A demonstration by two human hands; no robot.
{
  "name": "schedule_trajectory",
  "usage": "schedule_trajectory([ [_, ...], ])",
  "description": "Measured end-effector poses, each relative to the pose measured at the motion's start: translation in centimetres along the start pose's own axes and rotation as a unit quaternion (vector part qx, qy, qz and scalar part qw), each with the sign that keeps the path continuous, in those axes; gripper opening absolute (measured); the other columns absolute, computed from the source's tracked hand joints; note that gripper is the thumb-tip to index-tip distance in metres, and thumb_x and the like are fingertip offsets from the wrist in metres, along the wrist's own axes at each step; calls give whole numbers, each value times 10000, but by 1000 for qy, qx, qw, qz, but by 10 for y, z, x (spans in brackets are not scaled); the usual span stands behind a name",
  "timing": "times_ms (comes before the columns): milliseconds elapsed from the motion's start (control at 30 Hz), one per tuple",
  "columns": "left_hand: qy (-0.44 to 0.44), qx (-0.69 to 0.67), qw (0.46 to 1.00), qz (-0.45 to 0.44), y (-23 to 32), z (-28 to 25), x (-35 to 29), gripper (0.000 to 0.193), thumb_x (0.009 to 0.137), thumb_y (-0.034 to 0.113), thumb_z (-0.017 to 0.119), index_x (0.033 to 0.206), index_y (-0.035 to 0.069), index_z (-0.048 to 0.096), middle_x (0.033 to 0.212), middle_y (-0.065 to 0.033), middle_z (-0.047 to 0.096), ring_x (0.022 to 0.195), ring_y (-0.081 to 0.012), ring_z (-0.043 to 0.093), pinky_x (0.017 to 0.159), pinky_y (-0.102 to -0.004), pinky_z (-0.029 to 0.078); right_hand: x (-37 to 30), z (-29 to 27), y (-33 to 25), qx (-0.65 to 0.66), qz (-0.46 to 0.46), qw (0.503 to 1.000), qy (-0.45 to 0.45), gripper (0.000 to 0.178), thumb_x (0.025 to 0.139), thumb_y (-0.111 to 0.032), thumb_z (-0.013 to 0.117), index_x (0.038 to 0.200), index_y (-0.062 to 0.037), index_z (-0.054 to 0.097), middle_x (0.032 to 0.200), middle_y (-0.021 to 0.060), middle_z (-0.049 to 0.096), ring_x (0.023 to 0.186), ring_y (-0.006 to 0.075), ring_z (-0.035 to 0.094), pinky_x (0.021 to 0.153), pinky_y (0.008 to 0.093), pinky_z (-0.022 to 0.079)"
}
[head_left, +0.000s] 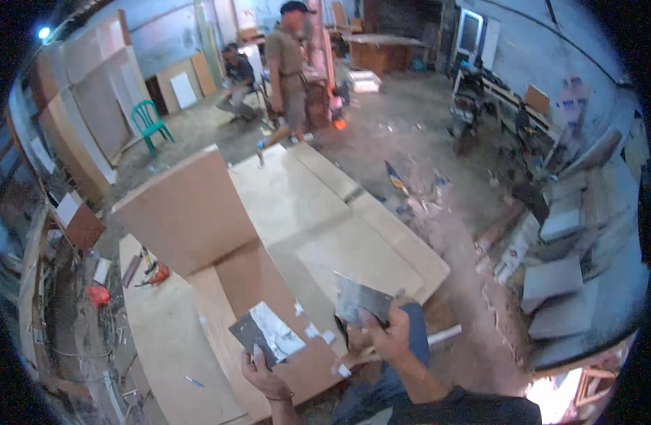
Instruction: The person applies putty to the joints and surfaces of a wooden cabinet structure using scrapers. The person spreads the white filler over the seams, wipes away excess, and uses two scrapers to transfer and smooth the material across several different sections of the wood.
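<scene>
My left hand [267, 379] is closed on the edge of a dark flat putty scraper [253, 331], whose face carries a smear of white paste. To its right, my right hand [390, 334] grips a second scraper [359, 300], a grey metal plate with its blade tilted up and to the left. The two scrapers are apart. Beneath them lies a brown wooden panel [251, 280] with several white patches along its right edge. An upright wooden panel [191, 209] rises from its far end.
Pale boards [325, 255] form the work surface. A red-handled tool [155, 275] and a blue pen [194, 381] lie on the left. One person [286, 71] stands beyond; another [240, 81] sits beside a green chair [150, 124]. Motorbikes [468, 106] and stacked slabs [555, 280] are right.
</scene>
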State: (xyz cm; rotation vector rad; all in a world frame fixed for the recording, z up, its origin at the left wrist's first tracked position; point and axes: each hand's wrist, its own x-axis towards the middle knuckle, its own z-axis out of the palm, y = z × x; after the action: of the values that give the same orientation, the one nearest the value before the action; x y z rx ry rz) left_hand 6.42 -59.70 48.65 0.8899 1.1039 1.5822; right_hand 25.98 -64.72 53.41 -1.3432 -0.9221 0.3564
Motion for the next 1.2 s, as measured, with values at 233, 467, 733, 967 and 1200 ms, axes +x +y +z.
schedule_trajectory([
  [233, -13, 31, 999, 26, 0, -7, -10, 155, 816, 143, 462, 862, -4, 481, 773, -62, 520, 641, -131, 513, 538, -243, 436, -6, -5, -23, -4, 65, 991, -118, 185, 794, -104, 560, 897, 49, 562, 688, 46, 586, 581, 86, 532, 538, 220, 445],
  [467, 39, -25, 999, 22, 8, -4, -28, 209, 810, 161, 495, 874, -37, 479, 808, -73, 516, 730, -131, 481, 664, -246, 399, -6, -23, -5, 7, 63, 987, -147, 216, 792, -110, 571, 958, 28, 571, 785, 74, 606, 710, 87, 528, 632, 253, 447],
  [733, 163, 87, 982, -42, 13, 3, -22, 307, 823, 216, 471, 951, -63, 480, 875, -105, 518, 793, -166, 497, 718, -271, 408, 6, -4, 32, 2, 87, 981, -173, 239, 795, -118, 566, 985, 26, 548, 718, 43, 587, 602, 58, 500, 534, 216, 423],
  [967, 16, -39, 999, 11, 13, 3, -12, 220, 818, 156, 461, 909, -41, 498, 821, -79, 535, 754, -135, 506, 686, -262, 420, 4, -12, 6, 2, 9, 984, -175, 243, 784, -82, 564, 990, 43, 536, 694, 37, 582, 617, 73, 519, 559, 227, 439],
  [1200, 17, 74, 994, 75, 26, -8, -9, 176, 829, 142, 452, 716, 12, 488, 670, -8, 463, 620, -80, 402, 544, -219, 336, -19, -20, -1, -66, -146, 954, -254, 338, 637, 45, 521, 968, -2, 569, 706, 116, 591, 669, 209, 588, 593, 273, 461],
])
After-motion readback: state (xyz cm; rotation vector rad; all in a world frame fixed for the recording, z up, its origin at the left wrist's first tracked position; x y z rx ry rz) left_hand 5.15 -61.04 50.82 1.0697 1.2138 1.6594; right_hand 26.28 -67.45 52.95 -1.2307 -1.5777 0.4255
